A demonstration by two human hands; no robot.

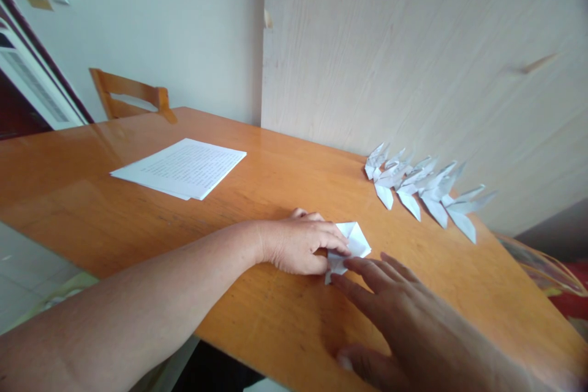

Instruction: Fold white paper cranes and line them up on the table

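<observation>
A small white folded paper [351, 244] lies flat on the orange wooden table [257, 196]. My left hand [301, 242] rests on the table with its fingers pressed down on the paper's left part, thumb curled under. My right hand [404, 312] reaches in from the lower right, fingers stretched out flat, its fingertips touching the paper's near edge. Neither hand lifts the paper.
A row of several finished white folded paper figures [422, 190] stands along the pale wood panel [413, 55] at the table's far edge. A stack of printed sheets [181, 168] lies at the left. A wooden chair [131, 95] stands behind the table.
</observation>
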